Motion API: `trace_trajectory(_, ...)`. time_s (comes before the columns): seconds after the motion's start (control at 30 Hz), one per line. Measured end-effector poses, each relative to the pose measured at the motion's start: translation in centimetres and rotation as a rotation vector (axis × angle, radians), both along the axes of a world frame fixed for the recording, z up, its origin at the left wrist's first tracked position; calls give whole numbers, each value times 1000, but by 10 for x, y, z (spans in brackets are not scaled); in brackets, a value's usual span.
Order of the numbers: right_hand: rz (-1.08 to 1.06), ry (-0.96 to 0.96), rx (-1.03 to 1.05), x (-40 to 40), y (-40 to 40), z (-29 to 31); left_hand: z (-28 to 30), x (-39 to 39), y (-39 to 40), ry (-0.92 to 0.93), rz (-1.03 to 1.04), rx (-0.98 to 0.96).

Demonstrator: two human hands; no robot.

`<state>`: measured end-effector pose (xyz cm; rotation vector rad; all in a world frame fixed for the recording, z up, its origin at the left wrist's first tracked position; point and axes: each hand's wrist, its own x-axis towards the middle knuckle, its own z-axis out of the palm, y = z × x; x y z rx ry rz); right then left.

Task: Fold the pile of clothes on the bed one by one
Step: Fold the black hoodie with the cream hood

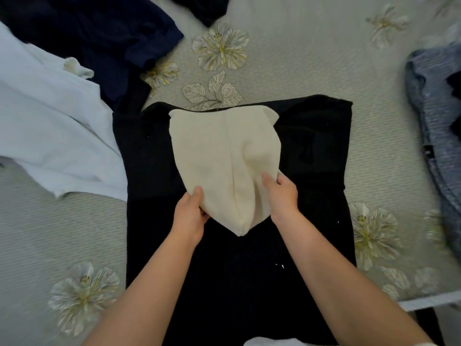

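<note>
Single head-mounted wide-angle view, looking steeply down and forward from above the near edge of the bed (294, 71). Both forearms enter from the bottom edge and converge toward the centre, where the left hand (190, 216) and right hand (283, 196) sit close below the lens. The cream cloth (219, 156) and the black garment (237, 270) beneath it fill the middle of the frame. Wide-angle bending curves the bedspread pattern near the borders. Loose clothes are cropped at the left, top and right edges. There is no second view, so no part of the scene is shared.
</note>
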<state>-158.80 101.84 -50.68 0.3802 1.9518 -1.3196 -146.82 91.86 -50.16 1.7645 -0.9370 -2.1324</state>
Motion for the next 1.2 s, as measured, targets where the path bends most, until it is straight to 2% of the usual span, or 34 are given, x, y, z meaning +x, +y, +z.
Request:
trace_trajectory(0.1, -329, -148, -488, -10, 13, 24, 18, -1, -5, -159, 98, -372)
trace_trajectory(0.17, -346, -174, -692, -15, 26, 34, 29, 4, -8, -299, 78, -708)
trace_trajectory(0.2, -323, -172, -711, -14, 32, 35, 31, 8, -7, -332, 50, -836)
trace_trajectory(0.23, -311, -165, -674, -10, 37, 31, 30, 12, -2, -347, 15, -896)
trace_trajectory(0.27, -315, -167, -592, -3, 41, 25, 26, 18, 6, -357, -26, -872)
trace_trajectory(0.33, -272, -161, -339, 13, 52, 7, 11, 34, 24, -415, -124, -680)
trace_trajectory(0.4, -6, -43, -17, 28, 60, -11, -8, 52, 40, -532, -297, -515)
trace_trajectory(0.43, 188, 61, 126, 33, 62, -17, -14, 59, 44, -593, -383, -505)
trace_trajectory(0.5, 527, 405, 363, 40, 64, -21, -15, 64, 46, -745, -541, -611)
trace_trajectory(0.53, 641, 592, 446, 41, 64, -21, -13, 63, 46, -774, -615, -744)
trace_trajectory(0.63, 786, 969, 499, 42, 60, -17, -11, 55, 53, -596, -786, -1221)
trace_trajectory(0.67, 862, 1055, 478, 41, 60, -16, -11, 53, 57, -507, -867, -1279)
trace_trajectory(0.7, 968, 1103, 460, 38, 60, -17, -12, 51, 60, -448, -1006, -1243)
trace_trajectory(0.73, 1090, 1076, 453, 37, 62, -20, -16, 50, 64, -450, -1165, -1151)
trace_trajectory(0.8, 1332, 892, 512, 31, 69, -34, -41, 58, 70, -587, -1459, -1017)
trace_trajectory(0.87, 1451, 809, 560, 26, 77, -54, -63, 62, 77, -703, -1579, -961)
trace_trajectory(1.03, 1488, 798, 523, 24, 78, -65, -77, 64, 79, -688, -1549, -1011)
trace_trajectory(1.13, 1453, 805, 454, 23, 82, -57, -63, 74, 73, -461, -1434, -1059)
trace_trajectory(1.2, 1336, 859, 372, 31, 95, -47, -49, 92, 77, -342, -1346, -1187)
